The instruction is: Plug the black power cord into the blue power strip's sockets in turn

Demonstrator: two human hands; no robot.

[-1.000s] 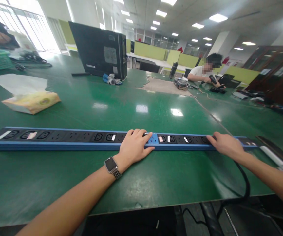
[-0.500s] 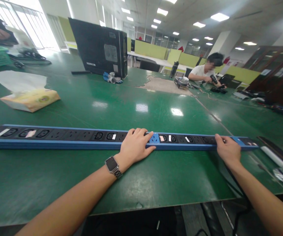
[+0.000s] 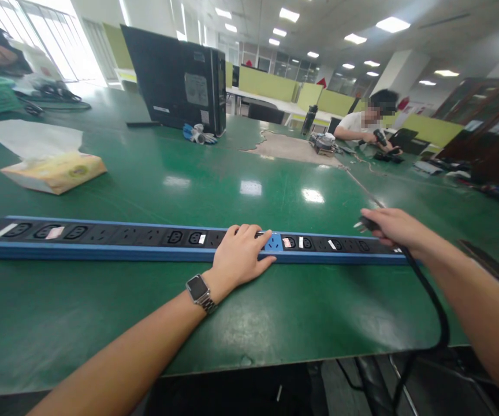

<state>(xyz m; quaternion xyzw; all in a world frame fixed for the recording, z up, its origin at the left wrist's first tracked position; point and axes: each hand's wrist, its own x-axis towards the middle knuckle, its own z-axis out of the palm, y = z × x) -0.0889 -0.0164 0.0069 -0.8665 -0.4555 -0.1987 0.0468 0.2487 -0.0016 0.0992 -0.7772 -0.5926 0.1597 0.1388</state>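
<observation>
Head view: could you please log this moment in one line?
left hand: on strip; right hand: holds plug; plug: unplugged; strip: on table

One power strip [image 3: 189,253], one plug [image 3: 367,223], one watch [image 3: 198,288] and one tissue pack [image 3: 56,172] show.

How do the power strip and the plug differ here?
The power strip is long with blue edges; the plug is small and black. The strip lies on the table under the left hand; the plug is in the right hand. The strip has sockets; the plug has prongs. Both show black.
</observation>
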